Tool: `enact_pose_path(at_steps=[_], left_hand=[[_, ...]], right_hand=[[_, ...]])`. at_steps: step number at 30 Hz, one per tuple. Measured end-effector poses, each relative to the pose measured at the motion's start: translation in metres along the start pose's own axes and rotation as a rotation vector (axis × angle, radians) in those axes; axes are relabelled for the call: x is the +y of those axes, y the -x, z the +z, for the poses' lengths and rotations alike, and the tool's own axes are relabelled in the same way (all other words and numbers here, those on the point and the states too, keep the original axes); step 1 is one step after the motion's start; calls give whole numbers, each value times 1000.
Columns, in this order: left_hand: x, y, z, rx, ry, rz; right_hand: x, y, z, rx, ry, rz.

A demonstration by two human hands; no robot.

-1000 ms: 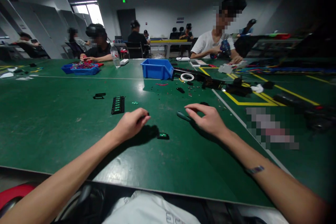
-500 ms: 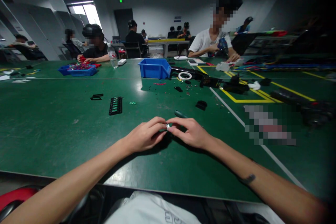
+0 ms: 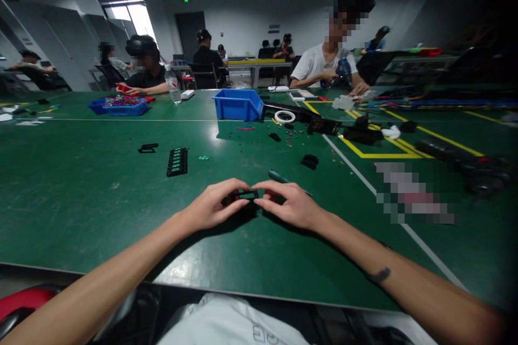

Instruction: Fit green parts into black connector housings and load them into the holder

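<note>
A small black rectangular frame [image 3: 247, 194] with an open middle is held just above the green table, between both hands. My left hand [image 3: 214, 202] pinches its left part between thumb and fingers. My right hand [image 3: 293, 202] closes thumb and fingertips at its right end. The fingers hide part of the piece. Just beyond my right hand lies a dark green-handled tool [image 3: 279, 176], its thin shaft partly behind the hand. To the left, a black tray-like strip with green inserts [image 3: 177, 161] rests on the table, with small green bits [image 3: 204, 158] beside it.
Further off stand a blue bin [image 3: 238, 105] and a white ring [image 3: 285, 116] among scattered small parts. Black pieces [image 3: 148, 148] lie left, another black part [image 3: 309, 161] right. A water bottle [image 3: 174, 85] stands at back left. Two co-workers sit across the table.
The piece between my hands has turned: a small bright silvery face showed before, now its open black frame shows. My left hand has shifted slightly left and its thumb has opened out.
</note>
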State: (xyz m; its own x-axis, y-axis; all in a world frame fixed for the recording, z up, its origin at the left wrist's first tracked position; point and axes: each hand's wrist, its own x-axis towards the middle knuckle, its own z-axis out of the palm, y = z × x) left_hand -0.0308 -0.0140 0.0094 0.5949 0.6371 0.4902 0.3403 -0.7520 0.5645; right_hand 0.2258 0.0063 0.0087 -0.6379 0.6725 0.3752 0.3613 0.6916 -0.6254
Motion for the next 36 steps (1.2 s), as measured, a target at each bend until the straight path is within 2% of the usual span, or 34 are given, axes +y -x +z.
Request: enact_pose_path(at_steps=[4,11,19,27,36], left_hand=[[2,-1,-1,-29,-2,16],[-5,-1,-12,-83,-96,-101],[-12,0,-17,-168,-88,-152],[-10,1,-17,-224,-83,-152],[-10,2,-18,-235,-80,-128]], right_hand=[[0,0,0,-10,15,-15],[3,2,0,-37,-4,0],[4,1,-1,-29,10,7],[3,2,-4,-118,-37,-16],[2,0,-4,-183,13,2]])
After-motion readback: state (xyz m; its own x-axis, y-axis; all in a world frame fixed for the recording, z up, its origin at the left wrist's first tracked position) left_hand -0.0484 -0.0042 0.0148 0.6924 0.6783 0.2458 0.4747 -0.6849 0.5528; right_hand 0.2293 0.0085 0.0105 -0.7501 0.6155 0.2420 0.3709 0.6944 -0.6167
